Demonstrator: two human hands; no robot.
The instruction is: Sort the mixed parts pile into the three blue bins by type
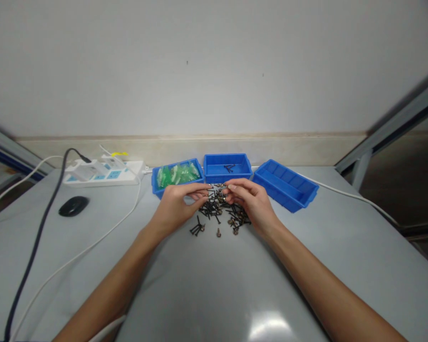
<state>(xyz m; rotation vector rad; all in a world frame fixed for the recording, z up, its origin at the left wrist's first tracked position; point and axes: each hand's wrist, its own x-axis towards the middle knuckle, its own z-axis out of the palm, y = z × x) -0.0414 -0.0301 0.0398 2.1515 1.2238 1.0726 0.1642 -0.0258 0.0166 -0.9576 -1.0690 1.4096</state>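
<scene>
A loose pile of screws lies on the grey table, some long and black, others short and brassy with wide heads. My left hand hovers over the pile's left side, its thumb and fingers curled in a pinch around a small screw that is mostly hidden. Facing it, my right hand pinches a small brassy screw between thumb and forefinger. The fingertips of both hands are close together above the pile. Near my wrists lie a few stray black screws and a single short brassy screw.
Behind the pile stand three blue bins: one with green-and-clear plastic packets, a middle bin with a few black screws, and a tilted right bin. At left are a power strip, a black mouse and cables.
</scene>
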